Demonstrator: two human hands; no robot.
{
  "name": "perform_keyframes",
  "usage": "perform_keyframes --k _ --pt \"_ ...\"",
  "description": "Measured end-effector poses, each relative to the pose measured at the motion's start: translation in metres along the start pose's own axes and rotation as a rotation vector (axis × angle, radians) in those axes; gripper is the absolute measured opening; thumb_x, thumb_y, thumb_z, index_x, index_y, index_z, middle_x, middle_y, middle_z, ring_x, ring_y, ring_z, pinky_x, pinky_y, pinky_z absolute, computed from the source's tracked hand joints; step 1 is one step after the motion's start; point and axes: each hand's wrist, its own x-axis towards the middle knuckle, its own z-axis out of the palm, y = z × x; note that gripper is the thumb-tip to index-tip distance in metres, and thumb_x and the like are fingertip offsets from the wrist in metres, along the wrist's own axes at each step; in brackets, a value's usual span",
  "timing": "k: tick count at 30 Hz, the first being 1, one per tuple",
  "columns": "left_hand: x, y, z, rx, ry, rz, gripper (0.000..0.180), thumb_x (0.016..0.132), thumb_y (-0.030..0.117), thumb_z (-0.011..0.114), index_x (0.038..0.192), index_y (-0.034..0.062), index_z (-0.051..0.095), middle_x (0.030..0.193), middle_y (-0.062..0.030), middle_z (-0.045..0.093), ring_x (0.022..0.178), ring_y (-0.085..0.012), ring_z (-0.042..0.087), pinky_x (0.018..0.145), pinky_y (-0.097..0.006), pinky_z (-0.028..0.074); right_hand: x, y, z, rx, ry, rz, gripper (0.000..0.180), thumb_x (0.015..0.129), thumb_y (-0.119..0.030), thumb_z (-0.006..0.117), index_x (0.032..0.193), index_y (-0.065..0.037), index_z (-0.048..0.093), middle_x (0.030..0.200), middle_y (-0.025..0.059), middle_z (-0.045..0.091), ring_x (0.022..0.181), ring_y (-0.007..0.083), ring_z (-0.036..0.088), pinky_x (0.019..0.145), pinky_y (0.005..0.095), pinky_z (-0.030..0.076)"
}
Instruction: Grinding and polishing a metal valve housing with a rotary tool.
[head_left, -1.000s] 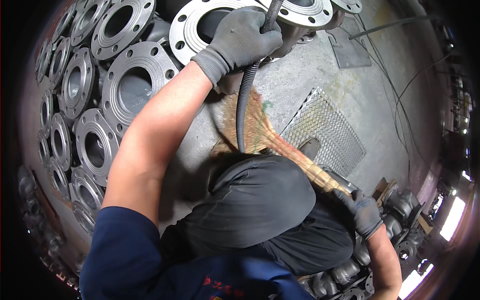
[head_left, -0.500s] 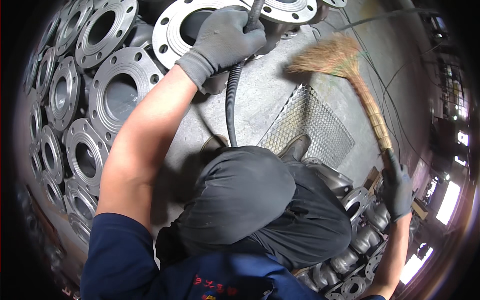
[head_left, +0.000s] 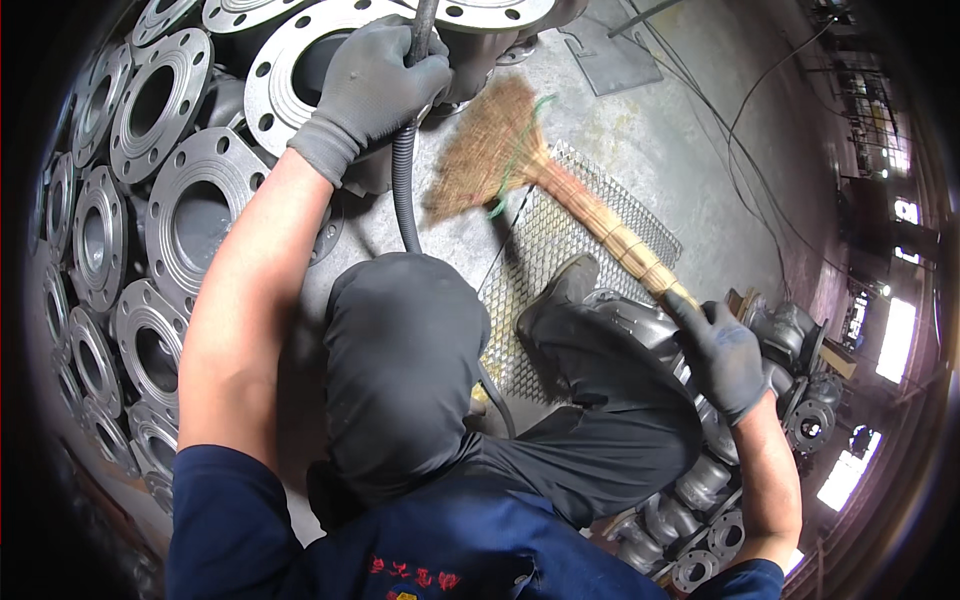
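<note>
My left hand (head_left: 385, 85), in a grey work glove, is closed around a dark corrugated hose (head_left: 403, 185) at the top middle. Beside it stands a pale metal flanged casting (head_left: 278, 95) with a wide round opening. On the right, my gloved right hand (head_left: 722, 355) grips the handle end of a straw broom (head_left: 600, 220). The broom's fan-shaped bristles (head_left: 485, 150) point left, over the grey floor near the hose. A green cord is tied across the bristles. Part of the handle passes above an expanded metal mesh sheet (head_left: 630, 205).
Stacked flanged castings (head_left: 100, 235) fill the left side. More castings (head_left: 700, 485) lie at the lower right by my leg. A flat metal plate (head_left: 610, 60) rests on the floor at the top, with thin cables (head_left: 735, 170) running past it. My shoe (head_left: 570, 285) is on the mesh.
The broom has swung left and down, its bristles now close to the hose. My right hand has moved left and up with it. The left hand still holds the hose; my knees have shifted apart.
</note>
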Motion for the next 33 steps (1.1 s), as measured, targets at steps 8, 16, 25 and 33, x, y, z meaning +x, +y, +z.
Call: perform_keyframes --k 8,16,25,33 --pt "-0.001 0.006 -0.003 -0.057 0.016 0.002 0.027 0.088 0.024 0.069 0.101 0.0033 0.080 0.097 -0.0136 0.076 0.084 -0.0275 0.074 0.082 -0.038 0.057 0.048 0.051 0.026 -0.168 -0.109 0.138 0.061 0.098 -0.015 0.068 0.155 -0.032 0.051 0.097 0.0227 0.066 0.079 0.0409 0.071 0.068 0.0525 0.057" --pt "-0.004 0.002 -0.001 -0.079 0.055 0.047 0.025 0.086 0.020 0.070 0.098 0.0000 0.078 0.098 -0.0143 0.074 0.086 -0.0273 0.073 0.082 -0.037 0.057 0.072 0.130 0.054 -0.156 -0.169 0.343 0.068 0.097 -0.016 0.069 0.159 -0.031 0.045 0.102 0.0245 0.068 0.089 0.0431 0.072 0.077 0.0549 0.058" --pt "-0.003 0.007 0.001 -0.080 0.079 0.043 0.022 0.084 0.020 0.071 0.093 -0.0004 0.077 0.096 -0.0152 0.072 0.084 -0.0312 0.071 0.081 -0.040 0.055 0.008 0.185 0.070 -0.223 -0.207 0.538 0.065 0.098 -0.016 0.065 0.159 -0.026 0.047 0.104 0.0281 0.070 0.093 0.0453 0.072 0.079 0.0566 0.057" --pt "-0.001 0.006 -0.003 -0.041 0.055 0.048 0.020 0.086 0.016 0.069 0.095 0.0014 0.078 0.099 -0.0153 0.075 0.095 -0.0324 0.071 0.086 -0.040 0.055 -0.010 0.134 0.042 0.062 0.177 0.574 0.060 0.099 -0.019 0.067 0.157 -0.025 0.051 0.104 0.0300 0.069 0.093 0.0497 0.069 0.081 0.0565 0.053"
